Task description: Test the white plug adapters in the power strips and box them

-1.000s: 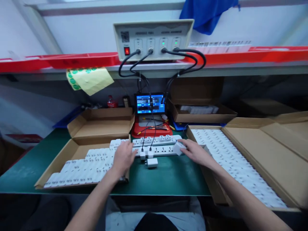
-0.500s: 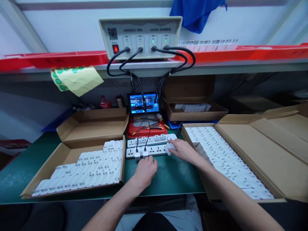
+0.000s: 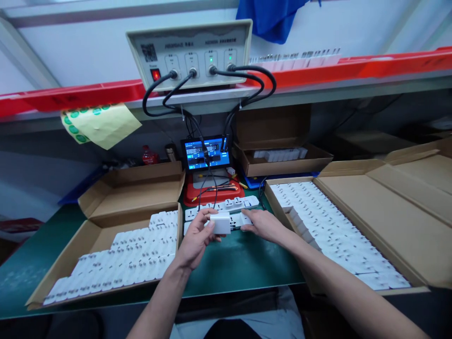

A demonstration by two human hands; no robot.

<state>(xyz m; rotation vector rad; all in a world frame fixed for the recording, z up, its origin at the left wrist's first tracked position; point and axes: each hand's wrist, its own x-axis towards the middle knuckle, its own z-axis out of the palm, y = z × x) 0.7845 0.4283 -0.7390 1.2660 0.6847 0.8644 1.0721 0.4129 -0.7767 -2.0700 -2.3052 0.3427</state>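
My left hand [image 3: 198,235] holds a white plug-in charger [image 3: 221,222] between thumb and fingers, its metal prongs pointing right. The charger hovers in front of the nearer white power strip [image 3: 238,220] and covers part of it. My right hand [image 3: 263,224] grips that strip's right end, fingers on top and thumb at the near side. Behind it lies a second white power strip [image 3: 221,206], with a switch at its right end. Two thin black cables [image 3: 208,184] run down behind my left hand, where their ends are hidden.
Open cardboard boxes with rows of white chargers stand at left [image 3: 123,254] and right [image 3: 328,230]. Behind the strips are a red tray [image 3: 189,192] and a lit screen [image 3: 206,153]. A tester box [image 3: 194,42] with thick black cables sits on the shelf above.
My left hand has risen from the table and now holds a charger up. My right hand, earlier on a white charger at the strip's end, now grips the strip. The view has shifted slightly.
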